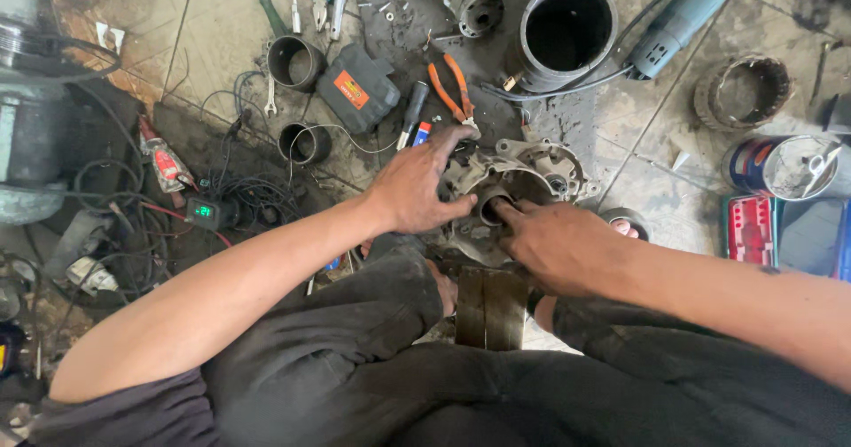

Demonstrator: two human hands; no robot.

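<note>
A grey cast-metal motor housing (532, 168) with a round central bore lies on the tiled floor in front of my knees. My left hand (418, 184) grips its left edge, thumb toward the bore. My right hand (554, 243) rests on its near side with fingers pushed into the bore (490, 204). A dark metal block (489, 305) sits between my legs just below the housing.
Orange-handled pliers (452, 88) and a screwdriver (412, 112) lie just beyond the housing. A large steel cylinder (567, 35), an angle grinder (687, 17), a dark tool case (359, 88), small metal rings (297, 61), a tin can (784, 165) and tangled cables (257, 194) surround me.
</note>
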